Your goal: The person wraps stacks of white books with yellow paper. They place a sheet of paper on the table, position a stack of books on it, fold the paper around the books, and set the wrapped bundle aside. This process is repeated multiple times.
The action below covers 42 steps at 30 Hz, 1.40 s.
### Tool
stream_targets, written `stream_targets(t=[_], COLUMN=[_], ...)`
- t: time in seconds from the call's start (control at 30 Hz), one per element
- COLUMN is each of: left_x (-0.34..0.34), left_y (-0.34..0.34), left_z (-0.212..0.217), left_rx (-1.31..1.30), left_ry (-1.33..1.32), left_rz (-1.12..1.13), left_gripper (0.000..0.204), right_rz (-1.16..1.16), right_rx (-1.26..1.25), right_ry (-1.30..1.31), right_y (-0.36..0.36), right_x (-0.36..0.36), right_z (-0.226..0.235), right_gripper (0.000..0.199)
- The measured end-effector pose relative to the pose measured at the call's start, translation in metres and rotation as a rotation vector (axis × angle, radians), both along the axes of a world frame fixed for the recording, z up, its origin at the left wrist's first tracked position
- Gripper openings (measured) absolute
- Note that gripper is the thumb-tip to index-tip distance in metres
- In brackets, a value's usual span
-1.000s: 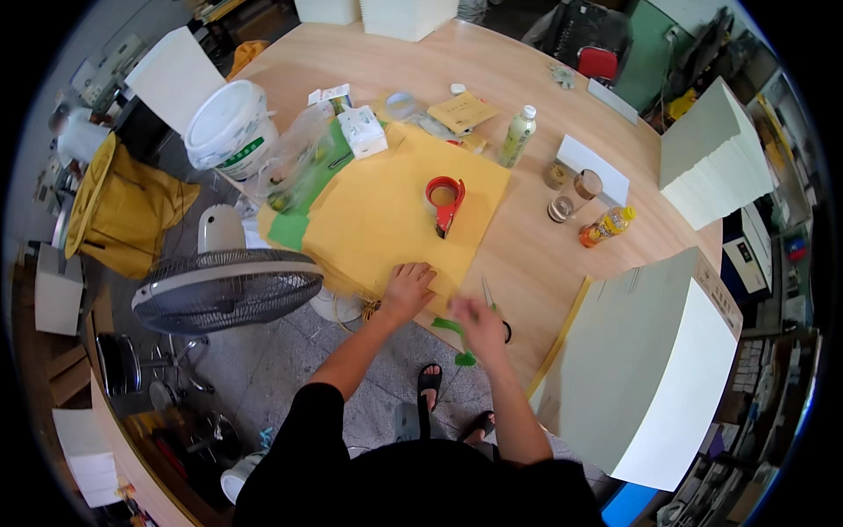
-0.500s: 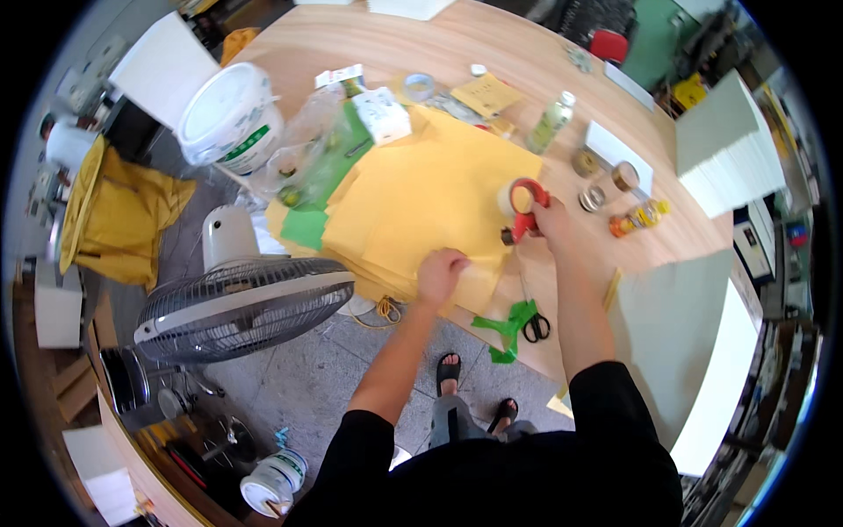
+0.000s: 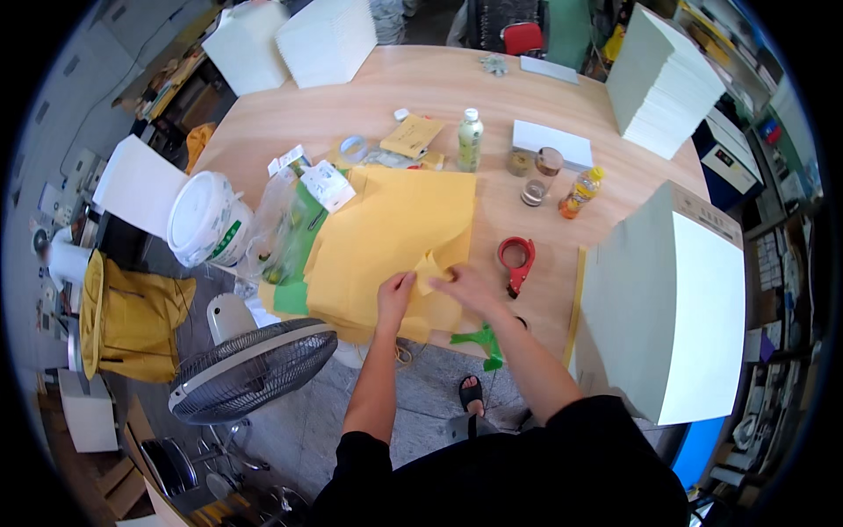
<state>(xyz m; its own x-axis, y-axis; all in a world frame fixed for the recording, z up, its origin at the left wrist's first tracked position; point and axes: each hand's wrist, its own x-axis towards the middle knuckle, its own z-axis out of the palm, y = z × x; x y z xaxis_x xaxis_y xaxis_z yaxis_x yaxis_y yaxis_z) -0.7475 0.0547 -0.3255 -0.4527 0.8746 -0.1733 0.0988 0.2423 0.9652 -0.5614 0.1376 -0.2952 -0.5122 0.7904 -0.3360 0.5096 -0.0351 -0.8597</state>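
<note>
Broad yellow paper sheets [image 3: 378, 220] lie stacked on the table's near side. At their lower right, a corner of the top sheet is lifted into a folded flap [image 3: 428, 266]. My right hand [image 3: 465, 288] pinches at this flap, its fingers partly behind the paper. Close by on the left, my left hand [image 3: 395, 297] hovers over the sheets with thumb and fingers pressed together; whatever is between them is too small to make out. A red tape dispenser [image 3: 517, 263] rests on the bare wood right of the sheets. My right forearm mostly covers the scissors beside green scraps [image 3: 485, 341].
A standing fan [image 3: 255, 369] crowds the table's near left edge, beside a white bucket [image 3: 206, 220]. Bottles, including a green one [image 3: 470, 142] and an orange one [image 3: 580, 193], stand beyond the sheets. A tall white paper stack [image 3: 702, 316] fills the right side.
My right hand has put the red tape dispenser down on the table and moved left to the paper. A corner of the sheet is now lifted. The view has shifted.
</note>
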Motion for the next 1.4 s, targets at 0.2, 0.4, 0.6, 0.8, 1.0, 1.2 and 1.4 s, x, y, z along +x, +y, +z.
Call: stream_targets(t=[0.2,0.4,0.6,0.8,1.0,1.2,1.4], left_x=[-0.011,-0.013,0.035,0.042,0.156,0.472,0.724], left_y=[0.005,0.005,-0.003,-0.007,-0.045,-0.181,-0.16], left_z=[-0.03,-0.024,-0.002,-0.018,0.15,0.253,0.046], left_rx=[0.139,0.078,-0.26,-0.429,0.622,1.483,0.533], left_ry=[0.005,0.595,0.988,1.085,0.595,0.195,1.011], left_rz=[0.255,0.206,-0.171,-0.196,0.1,-0.601,-1.074], left_gripper=[0.026,0.02,0.048,0.059,0.031,0.02,0.07], right_rz=[-0.095,0.092,-0.247,-0.761,-1.312,-1.44,-1.484], right_rx=[0.527,0.72,0.564,0.505,0.571,0.729,0.457], right_ry=[-0.025,-0.126,0.091,0.123,0.118,-0.32,-0.221], right_y=[-0.014,0.001,0.049,0.038,-0.081,-0.17,-0.233], right_x=[-0.032,-0.025,0.151,0.465,0.697,0.837,0.872], right_z=[0.049,0.266,0.463,0.415,0.269,0.112,0.004], right_gripper=[0.027,0.029,0.028,0.019,0.014,0.022,0.02])
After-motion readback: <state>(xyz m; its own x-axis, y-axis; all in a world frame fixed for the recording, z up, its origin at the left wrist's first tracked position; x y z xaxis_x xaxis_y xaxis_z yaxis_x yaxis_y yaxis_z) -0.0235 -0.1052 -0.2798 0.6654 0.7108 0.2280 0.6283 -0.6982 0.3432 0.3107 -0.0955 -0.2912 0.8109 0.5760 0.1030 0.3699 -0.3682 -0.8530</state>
